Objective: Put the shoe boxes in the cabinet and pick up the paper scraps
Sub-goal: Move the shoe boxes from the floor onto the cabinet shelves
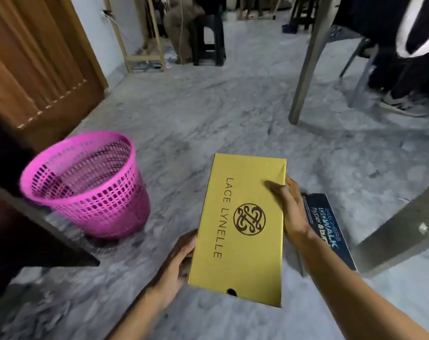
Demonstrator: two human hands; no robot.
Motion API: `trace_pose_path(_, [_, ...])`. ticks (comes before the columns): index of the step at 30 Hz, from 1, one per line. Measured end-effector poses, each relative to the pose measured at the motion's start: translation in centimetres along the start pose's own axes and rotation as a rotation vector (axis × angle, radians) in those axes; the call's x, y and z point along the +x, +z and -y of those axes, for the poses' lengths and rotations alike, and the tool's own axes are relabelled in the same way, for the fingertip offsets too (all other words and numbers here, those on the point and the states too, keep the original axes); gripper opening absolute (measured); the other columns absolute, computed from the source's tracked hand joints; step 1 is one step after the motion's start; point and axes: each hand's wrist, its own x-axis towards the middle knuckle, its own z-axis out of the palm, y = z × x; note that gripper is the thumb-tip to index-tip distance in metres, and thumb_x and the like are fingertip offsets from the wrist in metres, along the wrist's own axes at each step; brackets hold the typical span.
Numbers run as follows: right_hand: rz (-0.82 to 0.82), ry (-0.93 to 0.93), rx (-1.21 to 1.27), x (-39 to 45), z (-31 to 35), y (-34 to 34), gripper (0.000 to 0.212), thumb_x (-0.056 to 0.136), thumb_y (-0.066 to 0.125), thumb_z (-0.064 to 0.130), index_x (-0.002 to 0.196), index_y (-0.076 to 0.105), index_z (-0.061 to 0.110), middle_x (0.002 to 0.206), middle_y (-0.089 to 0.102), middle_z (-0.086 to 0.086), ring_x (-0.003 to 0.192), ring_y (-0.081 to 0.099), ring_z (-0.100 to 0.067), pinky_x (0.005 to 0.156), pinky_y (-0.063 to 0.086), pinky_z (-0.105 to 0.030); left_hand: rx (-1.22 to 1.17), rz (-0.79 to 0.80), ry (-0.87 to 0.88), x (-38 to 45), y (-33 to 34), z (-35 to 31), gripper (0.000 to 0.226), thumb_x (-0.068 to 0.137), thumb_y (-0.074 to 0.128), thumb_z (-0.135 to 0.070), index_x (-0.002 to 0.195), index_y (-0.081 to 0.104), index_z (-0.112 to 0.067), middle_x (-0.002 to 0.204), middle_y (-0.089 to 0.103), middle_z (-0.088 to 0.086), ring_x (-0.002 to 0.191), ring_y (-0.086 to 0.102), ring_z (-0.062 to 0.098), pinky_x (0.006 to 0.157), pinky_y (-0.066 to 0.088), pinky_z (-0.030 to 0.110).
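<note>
The right hand [290, 212] grips the right long side of a gold shoe box [242, 224], thumb laid over the lid and the other fingers curled behind its edge. The left hand [177, 263] holds the box's left side near its close end, palm against the wall and fingers wrapped underneath. Between them the box is held off the marble floor [208, 114], lid up, the words LACE LYNELLE and a round brown emblem printed along it, a small finger hole in the near end wall.

Just behind the right hand lies a dark blue Skechers shoe box [331, 229] on the floor, partly hidden by the wrist. To the left of the gold box stands a pink perforated plastic wastebasket [85, 185], upright, near a dark cabinet edge [36, 231] at the frame's left. Behind the basket is a wooden door [36, 65]. Grey table legs [311, 60] rise to the right, and a seated person's sneaker [402, 104] shows beyond them.
</note>
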Motion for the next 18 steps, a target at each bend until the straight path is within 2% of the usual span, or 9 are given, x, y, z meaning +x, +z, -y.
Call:
trace_pose_path(3, [0.219,-0.068,-0.02,-2.3,1.4,5.7,0.045,0.102,0.06,0.022,0.145,0.047,0.017,0.106,0.078,-0.005,0.102,0.074,-0.024,0.082,0.06,-0.035,-0.024,-0.121,0.136,-2.3,-2.9,-4.4,0.106,0.045,0.084,-0.081,0.137,0.062,-0.033,0.133,0.071,0.0,0.123,0.065,0.023,0.094,0.051,0.043])
trace_pose_path(6, [0.4,-0.1,-0.021,-5.2,4.1,11.5,0.064,0.08,0.073,0.038,0.14,0.052,0.027,0.104,0.071,-0.021,0.089,0.071,-0.032,0.075,0.058,-0.044,-0.069,-0.191,0.303,-5.1,-5.6,-8.4,0.113,0.046,0.085,-0.079,0.145,0.055,-0.032,0.144,0.063,-0.003,0.134,0.058,0.019,0.107,0.048,0.043])
trace_pose_path(7, [0.454,-0.127,-0.018,-6.1,4.8,13.2,0.064,0.079,0.073,0.036,0.14,0.052,0.027,0.104,0.07,-0.024,0.087,0.07,-0.035,0.074,0.057,-0.048,-0.075,-0.194,0.352,-6.2,-6.4,-9.5,0.108,0.052,0.086,-0.074,0.145,0.054,-0.031,0.144,0.063,-0.005,0.133,0.059,0.014,0.108,0.049,0.04])
trace_pose_path(9, [0.533,-0.17,-0.01,-7.7,6.0,16.6,0.059,0.086,0.068,0.026,0.142,0.05,0.024,0.105,0.071,-0.019,0.088,0.068,-0.038,0.075,0.056,-0.055,-0.07,-0.232,0.466,-8.9,-8.4,-11.3,0.078,0.071,0.083,-0.054,0.14,0.055,-0.03,0.132,0.071,-0.009,0.117,0.068,0.003,0.095,0.056,0.025])
trace_pose_path(10, [0.555,-0.196,-0.013,-8.6,6.5,18.7,0.057,0.088,0.063,0.02,0.143,0.048,0.022,0.105,0.072,-0.013,0.089,0.069,-0.037,0.074,0.056,-0.055,-0.071,-0.27,0.522,-10.6,-9.9,-12.0,0.068,0.078,0.08,-0.044,0.139,0.054,-0.028,0.126,0.074,-0.009,0.113,0.07,0.005,0.09,0.058,0.024])
trace_pose_path(13, [0.659,-0.224,0.003,-11.3,7.9,23.5,0.057,0.089,0.056,0.014,0.145,0.046,0.022,0.111,0.072,-0.015,0.096,0.072,-0.037,0.073,0.061,-0.05,-0.057,-0.393,0.618,-15.2,-13.2,-13.5,0.078,0.078,0.079,-0.045,0.145,0.05,-0.018,0.134,0.069,0.009,0.126,0.064,0.03,0.106,0.051,0.052])
trace_pose_path(15, [0.739,-0.235,0.01,-13.8,9.0,27.4,0.058,0.089,0.057,0.016,0.146,0.046,0.025,0.12,0.071,-0.017,0.103,0.072,-0.035,0.076,0.062,-0.047,-0.089,-0.477,0.669,-18.6,-16.1,-14.5,0.077,0.079,0.075,-0.044,0.144,0.05,-0.012,0.136,0.067,0.016,0.127,0.062,0.038,0.108,0.047,0.058])
trace_pose_path(16, [0.763,-0.241,-0.011,-15.0,9.6,28.9,0.059,0.089,0.057,0.018,0.147,0.046,0.026,0.126,0.07,-0.013,0.109,0.071,-0.033,0.08,0.062,-0.046,-0.098,-0.519,0.68,-20.2,-17.2,-15.0,0.072,0.081,0.073,-0.042,0.143,0.051,-0.012,0.134,0.068,0.014,0.126,0.063,0.035,0.107,0.049,0.055])
trace_pose_path(18, [0.847,-0.246,-0.022,-17.1,10.3,31.9,0.065,0.089,0.056,0.021,0.152,0.041,0.029,0.138,0.066,-0.005,0.122,0.067,-0.031,0.093,0.059,-0.054,-0.094,-0.586,0.696,-23.4,-19.6,-16.1,0.057,0.083,0.075,-0.043,0.136,0.057,-0.03,0.124,0.074,-0.011,0.118,0.068,0.008,0.099,0.052,0.037])
